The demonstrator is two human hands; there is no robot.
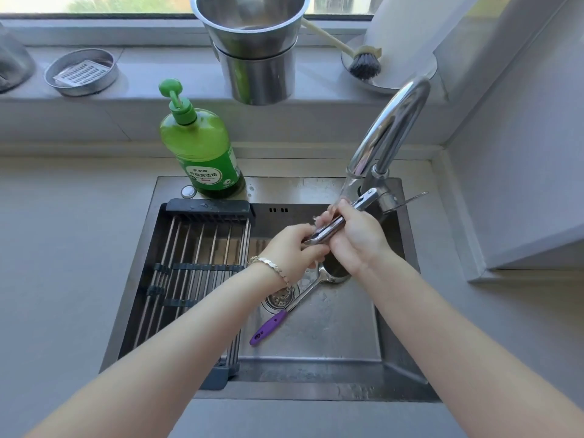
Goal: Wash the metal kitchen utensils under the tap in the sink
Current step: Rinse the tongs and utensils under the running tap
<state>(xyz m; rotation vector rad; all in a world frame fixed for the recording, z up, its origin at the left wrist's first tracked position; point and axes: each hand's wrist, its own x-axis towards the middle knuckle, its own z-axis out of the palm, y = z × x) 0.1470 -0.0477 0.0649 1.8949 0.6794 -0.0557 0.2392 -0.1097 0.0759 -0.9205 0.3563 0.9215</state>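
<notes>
Over the steel sink (331,339), below the curved tap (392,128), both hands hold a slim metal utensil (331,227) that points up and to the right. My right hand (354,238) grips its middle. My left hand (290,248), with a metal bracelet at the wrist, pinches its lower end. Water runs from the spout onto the utensil. A metal ladle with a purple handle (268,327) lies on the sink floor below the hands, its bowl partly hidden by them.
A roll-up drying rack (189,273) covers the sink's left half. A green soap bottle (202,153) stands behind it. On the sill are stacked steel pots (256,52), a round metal tin (82,72) and a dish brush (363,64). A strainer covers the drain (278,298).
</notes>
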